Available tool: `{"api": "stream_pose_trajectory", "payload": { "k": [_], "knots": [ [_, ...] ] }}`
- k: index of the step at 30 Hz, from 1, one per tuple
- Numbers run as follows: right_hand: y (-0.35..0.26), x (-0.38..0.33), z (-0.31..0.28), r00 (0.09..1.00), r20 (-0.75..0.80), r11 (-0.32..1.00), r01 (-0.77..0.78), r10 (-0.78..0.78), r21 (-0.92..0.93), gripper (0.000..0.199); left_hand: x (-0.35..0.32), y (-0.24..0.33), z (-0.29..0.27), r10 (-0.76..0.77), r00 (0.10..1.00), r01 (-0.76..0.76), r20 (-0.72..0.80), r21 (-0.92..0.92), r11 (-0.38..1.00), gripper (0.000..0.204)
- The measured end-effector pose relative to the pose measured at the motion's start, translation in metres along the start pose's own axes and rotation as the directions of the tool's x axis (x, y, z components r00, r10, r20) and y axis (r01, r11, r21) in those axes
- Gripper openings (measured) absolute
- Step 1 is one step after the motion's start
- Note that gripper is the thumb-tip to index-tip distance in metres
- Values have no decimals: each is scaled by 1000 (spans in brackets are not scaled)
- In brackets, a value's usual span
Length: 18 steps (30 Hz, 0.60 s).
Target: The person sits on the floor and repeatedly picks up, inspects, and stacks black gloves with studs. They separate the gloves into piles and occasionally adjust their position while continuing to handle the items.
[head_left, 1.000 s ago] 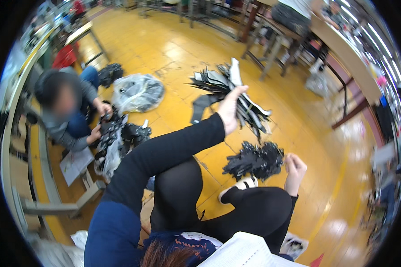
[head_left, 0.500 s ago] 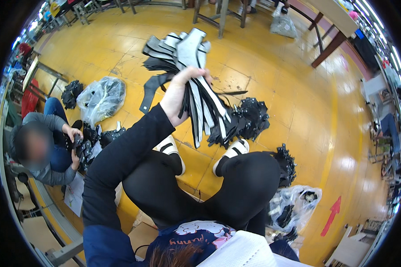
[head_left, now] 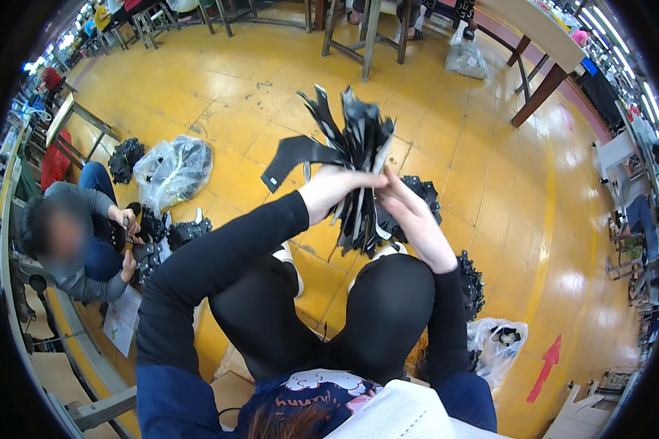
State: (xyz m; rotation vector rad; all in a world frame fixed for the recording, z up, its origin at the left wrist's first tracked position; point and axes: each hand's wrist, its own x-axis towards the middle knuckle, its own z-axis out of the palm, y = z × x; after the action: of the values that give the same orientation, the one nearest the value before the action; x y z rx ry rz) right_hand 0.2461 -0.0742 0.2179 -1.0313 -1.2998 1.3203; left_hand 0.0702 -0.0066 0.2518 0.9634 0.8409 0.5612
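Over the floor in front of my knees, a thick bundle of flat black and whitish cut strips (head_left: 359, 135) is held upright, its ends fanned out. My left hand (head_left: 333, 192) is closed round its middle from the left. From the right, my right hand (head_left: 408, 212) closes on the same bundle, its fingers partly hidden by the strips. One wide black strip (head_left: 296, 155) sticks out to the left above my left wrist. Partly behind my right hand lies a pile of black pieces (head_left: 426, 196) on the floor.
A co-worker (head_left: 88, 241) sits at the left, hands on black pieces. Near them lie a clear plastic bag (head_left: 174, 170) and a dark heap (head_left: 127, 159). At my right are another heap (head_left: 470, 285) and an open plastic bag (head_left: 499, 347). Wooden tables (head_left: 538, 36) stand beyond.
My right hand has come up from out of view and now grips the bundle too. The bundle has moved right and slightly down, turned so that its edges show more than its pale faces.
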Motion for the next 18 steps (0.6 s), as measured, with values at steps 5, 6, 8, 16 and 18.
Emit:
{"api": "stream_pose_trajectory", "payload": {
  "k": [5,6,8,16,18],
  "knots": [
    [18,47,36,974,119,979,-198,191,50,39,34,-52,-60,383,918,-364,101,595,716,33],
    [16,46,44,976,110,950,-209,187,232,49,46,-60,-64,475,875,-393,89,703,593,34],
    [29,39,26,955,-59,880,-242,290,408,49,30,-29,-15,236,970,-162,64,891,423,35],
    [28,36,29,933,-204,863,-169,295,476,45,38,-45,-23,528,849,-292,8,841,456,57],
    [30,34,22,934,-249,853,-99,258,513,40,20,-12,-7,287,954,-275,92,657,702,59]
  ]
}}
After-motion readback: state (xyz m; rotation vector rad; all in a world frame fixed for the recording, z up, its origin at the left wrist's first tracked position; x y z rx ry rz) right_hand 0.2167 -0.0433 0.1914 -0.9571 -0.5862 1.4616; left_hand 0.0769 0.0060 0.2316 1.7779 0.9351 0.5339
